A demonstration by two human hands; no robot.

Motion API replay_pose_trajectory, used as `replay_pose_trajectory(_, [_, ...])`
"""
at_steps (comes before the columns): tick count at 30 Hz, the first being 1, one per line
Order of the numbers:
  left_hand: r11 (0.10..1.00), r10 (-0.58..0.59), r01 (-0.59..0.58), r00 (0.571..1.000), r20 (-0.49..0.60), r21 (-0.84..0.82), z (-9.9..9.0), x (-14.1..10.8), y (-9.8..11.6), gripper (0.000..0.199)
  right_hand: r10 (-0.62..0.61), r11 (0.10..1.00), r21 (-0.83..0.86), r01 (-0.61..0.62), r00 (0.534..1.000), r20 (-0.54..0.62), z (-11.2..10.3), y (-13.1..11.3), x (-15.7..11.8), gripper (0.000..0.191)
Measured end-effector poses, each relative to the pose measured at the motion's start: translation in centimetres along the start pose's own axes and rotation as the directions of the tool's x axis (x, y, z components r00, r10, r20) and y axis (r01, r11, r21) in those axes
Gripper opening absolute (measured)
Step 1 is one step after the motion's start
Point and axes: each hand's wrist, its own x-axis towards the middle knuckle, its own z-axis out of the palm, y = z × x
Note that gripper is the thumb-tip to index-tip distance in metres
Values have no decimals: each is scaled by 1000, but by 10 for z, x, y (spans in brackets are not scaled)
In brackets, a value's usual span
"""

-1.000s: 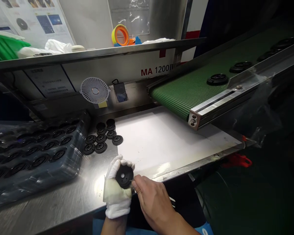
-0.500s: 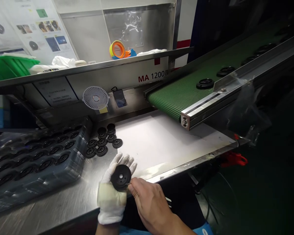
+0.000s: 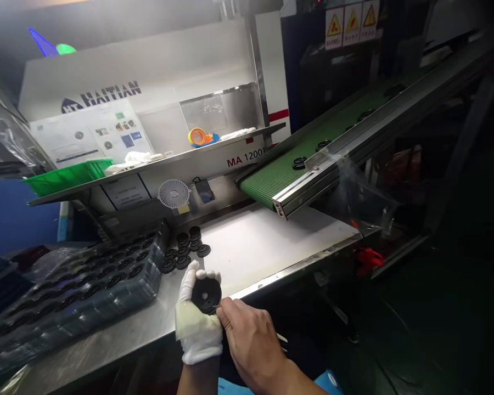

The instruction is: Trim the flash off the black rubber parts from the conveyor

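**Black rubber disc (image 3: 206, 295) in your gloved left hand (image 3: 197, 323)**

It sits over the near edge of the steel table (image 3: 107, 343), just beside the plastic tray (image 3: 154, 269) of discs. Your left hand curls closed around it; your bare right hand (image 3: 251, 343) pinches at its rim, its hold too small to tell.

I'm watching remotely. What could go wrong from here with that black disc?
The thin metal tool in the bare right hand sits at the edge of the black disc held in the gloved left hand; a slip could nick the disc or the glove. The loose discs on the steel table, beside the tray, might get knocked out of place.
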Motion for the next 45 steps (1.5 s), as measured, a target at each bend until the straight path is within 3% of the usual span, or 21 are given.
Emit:
replay_pose_trajectory(3, [997,70,-74,993,92,36,-2,-16,12,48,-17,1000,-3,17,1000,-14,-4,-10,-7,21])
replay_pose_trajectory(7, [970,-225,236,961,160,-52,-5,-11,26,43,-48,999,-4,47,999,-10,-4,-10,-3,24])
replay_pose_trajectory(10, [935,-304,324,942,144,-145,-5,9,24,43,-10,1000,-28,10,1000,6,-1,-2,8,25])
replay_pose_trajectory(14, [921,-306,302,952,24,-246,3,40,2,30,38,997,-69,-36,999,19,13,12,28,25])
replay_pose_trajectory(17, [944,-259,240,964,-56,-227,5,57,-19,29,51,994,-94,-48,998,30,29,21,41,23])
replay_pose_trajectory(20, [991,-115,115,993,5,-70,-3,70,-33,46,75,991,-115,-68,995,61,43,30,50,23])
replay_pose_trajectory(21, [991,-128,129,991,36,-42,-6,75,-35,50,81,991,-115,-71,994,78,46,32,52,22])
replay_pose_trajectory(23, [954,-286,292,954,86,-66,-14,84,-36,49,78,993,-100,-68,991,105,51,38,57,21])
replay_pose_trajectory(26, [846,-496,506,863,98,-168,-24,98,-33,45,82,995,-60,-75,988,133,55,46,62,22])
replay_pose_trajectory(32, [874,-410,383,912,-28,-300,-24,110,-44,23,100,993,-70,-91,984,149,67,48,68,28])
replay_pose_trajectory(36, [933,-291,249,947,-139,-261,-23,109,-49,23,78,996,-58,-69,984,160,72,43,66,28])
replay_pose_trajectory(38, [934,-311,289,947,-81,-212,-25,107,-46,29,74,996,-57,-66,984,162,71,44,65,28])
replay_pose_trajectory(42, [838,-503,509,860,83,-196,-33,106,-39,39,92,995,-54,-84,982,168,68,50,66,27])
replay_pose_trajectory(45, [856,-457,460,887,70,-235,-34,107,-41,35,119,991,-83,-106,979,165,68,53,66,29])
